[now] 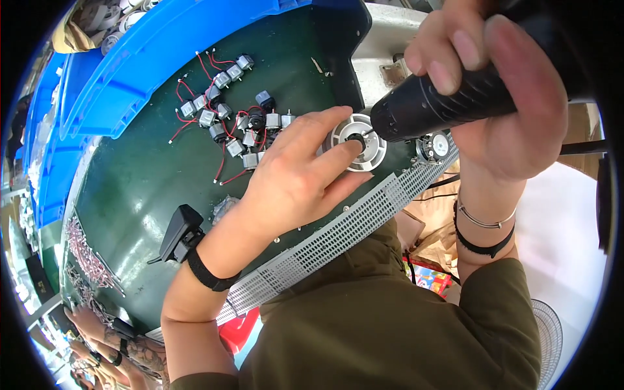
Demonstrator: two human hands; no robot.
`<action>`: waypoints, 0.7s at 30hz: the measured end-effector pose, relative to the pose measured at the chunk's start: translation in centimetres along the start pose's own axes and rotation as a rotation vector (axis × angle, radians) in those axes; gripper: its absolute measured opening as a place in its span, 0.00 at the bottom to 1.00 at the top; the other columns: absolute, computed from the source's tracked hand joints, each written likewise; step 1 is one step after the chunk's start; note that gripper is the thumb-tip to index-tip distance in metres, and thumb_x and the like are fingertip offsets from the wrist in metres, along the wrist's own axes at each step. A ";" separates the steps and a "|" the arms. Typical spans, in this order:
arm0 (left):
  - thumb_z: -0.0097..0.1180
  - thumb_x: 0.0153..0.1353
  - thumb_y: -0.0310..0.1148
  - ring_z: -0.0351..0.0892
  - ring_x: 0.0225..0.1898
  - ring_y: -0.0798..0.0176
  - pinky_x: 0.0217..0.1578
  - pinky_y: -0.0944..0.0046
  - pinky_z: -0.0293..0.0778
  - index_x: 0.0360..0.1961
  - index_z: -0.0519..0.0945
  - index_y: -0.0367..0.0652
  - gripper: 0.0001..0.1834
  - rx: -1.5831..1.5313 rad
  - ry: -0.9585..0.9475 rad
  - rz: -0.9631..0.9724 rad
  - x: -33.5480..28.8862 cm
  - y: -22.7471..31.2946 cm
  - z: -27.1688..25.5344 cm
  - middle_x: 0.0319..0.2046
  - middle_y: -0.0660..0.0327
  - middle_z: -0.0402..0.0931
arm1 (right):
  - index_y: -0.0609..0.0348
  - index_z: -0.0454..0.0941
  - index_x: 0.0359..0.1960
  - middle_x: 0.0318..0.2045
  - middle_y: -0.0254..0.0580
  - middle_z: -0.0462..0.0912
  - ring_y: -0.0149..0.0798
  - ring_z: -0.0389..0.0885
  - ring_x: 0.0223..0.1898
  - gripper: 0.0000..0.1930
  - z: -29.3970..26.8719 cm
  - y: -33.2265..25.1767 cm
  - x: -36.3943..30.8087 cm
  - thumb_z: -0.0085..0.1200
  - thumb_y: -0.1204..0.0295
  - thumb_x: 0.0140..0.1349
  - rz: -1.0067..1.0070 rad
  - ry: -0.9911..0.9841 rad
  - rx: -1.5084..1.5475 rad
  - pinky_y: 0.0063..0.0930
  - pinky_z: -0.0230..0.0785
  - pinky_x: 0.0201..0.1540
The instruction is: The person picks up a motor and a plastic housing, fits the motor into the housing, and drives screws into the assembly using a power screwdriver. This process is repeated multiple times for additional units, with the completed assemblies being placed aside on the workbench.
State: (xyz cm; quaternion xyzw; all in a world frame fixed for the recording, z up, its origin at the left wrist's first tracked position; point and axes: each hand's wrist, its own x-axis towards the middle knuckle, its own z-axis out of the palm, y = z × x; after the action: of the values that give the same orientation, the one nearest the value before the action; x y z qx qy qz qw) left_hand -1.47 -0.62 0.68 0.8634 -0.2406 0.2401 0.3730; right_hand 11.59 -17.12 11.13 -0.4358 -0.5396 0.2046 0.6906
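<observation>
Work at a green tabletop (156,175), with positions given relative to the white round housing (373,151), which lies near the table's front edge. The left hand (292,172) holds the housing from its left side, the fingers parted: one fingertip rests at the upper rim, another beside the black hub (355,138) at the centre, and the thumb lies along the lower rim. The right hand (507,140), to the right of the housing, is closed around a black power screwdriver (416,110); the tool's thin bit points left toward the hub, but whether it sits in a screw cannot be told. Small silver motors (208,117) with red leads lie in a loose group left of the housing; a speaker-like round part (434,148) stands just right of it. A grey perforated strip (325,239) runs below the housing; a blue bin (130,84) lies well to its upper left, a heap of screws (91,257) far to its lower left.
</observation>
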 end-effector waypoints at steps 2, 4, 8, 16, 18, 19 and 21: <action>0.72 0.39 0.31 0.77 0.39 0.53 0.35 0.61 0.76 0.35 0.80 0.41 0.20 0.014 -0.014 -0.013 -0.4 -0.2 -0.1 0.49 0.51 0.74 | 0.66 0.57 0.51 0.23 0.43 0.73 0.36 0.75 0.20 0.24 4.0 0.6 0.0 0.56 0.73 0.59 0.085 0.417 -0.166 0.26 0.71 0.26; 0.71 0.40 0.32 0.77 0.41 0.52 0.37 0.60 0.76 0.37 0.79 0.39 0.21 0.031 -0.007 -0.006 -0.3 0.1 -0.5 0.49 0.51 0.73 | 0.65 0.59 0.57 0.30 0.39 0.69 0.33 0.70 0.30 0.24 3.1 0.7 -1.7 0.46 0.68 0.62 -0.053 0.218 -0.135 0.32 0.64 0.41; 0.69 0.40 0.32 0.72 0.46 0.45 0.47 0.54 0.71 0.46 0.72 0.35 0.30 -0.019 0.037 -0.041 -0.2 -0.1 1.0 0.46 0.47 0.72 | 0.64 0.60 0.55 0.28 0.38 0.66 0.33 0.69 0.29 0.20 4.4 0.1 -1.8 0.43 0.70 0.62 0.133 0.392 -0.362 0.34 0.64 0.41; 0.68 0.43 0.32 0.80 0.44 0.51 0.45 0.59 0.75 0.50 0.73 0.36 0.30 0.497 0.210 -0.553 -5.0 -0.6 -15.3 0.43 0.47 0.78 | 0.64 0.59 0.56 0.30 0.37 0.66 0.32 0.67 0.30 0.22 4.0 -5.6 -0.9 0.44 0.66 0.62 -0.010 0.366 -0.185 0.32 0.60 0.42; 0.66 0.44 0.29 0.79 0.45 0.52 0.46 0.60 0.74 0.52 0.72 0.35 0.30 0.556 0.146 -0.697 -11.6 -4.8 -19.9 0.44 0.49 0.78 | 0.64 0.59 0.56 0.30 0.36 0.67 0.32 0.69 0.28 0.25 4.9 -5.3 -0.3 0.48 0.64 0.61 0.013 0.377 -0.226 0.30 0.62 0.40; 0.65 0.45 0.27 0.79 0.46 0.55 0.48 0.62 0.73 0.53 0.71 0.33 0.31 0.565 0.098 -0.807 -13.9 -6.0 -21.3 0.44 0.50 0.78 | 0.64 0.60 0.55 0.29 0.35 0.68 0.31 0.70 0.28 0.26 5.1 -4.5 -0.3 0.52 0.65 0.59 0.017 0.423 -0.189 0.28 0.63 0.38; 0.66 0.46 0.28 0.79 0.46 0.53 0.48 0.61 0.72 0.54 0.71 0.34 0.31 0.732 0.081 -0.713 -14.6 -5.8 -22.7 0.44 0.49 0.78 | 0.64 0.60 0.54 0.27 0.34 0.68 0.30 0.70 0.27 0.27 4.9 -4.0 -0.6 0.56 0.65 0.57 0.046 0.486 -0.198 0.26 0.64 0.37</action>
State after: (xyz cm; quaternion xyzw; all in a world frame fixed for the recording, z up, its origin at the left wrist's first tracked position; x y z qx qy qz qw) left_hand -14.52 23.59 2.70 0.9558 0.1833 0.1995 0.1140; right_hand 6.09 -17.88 14.30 -0.5498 -0.3651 0.0557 0.7492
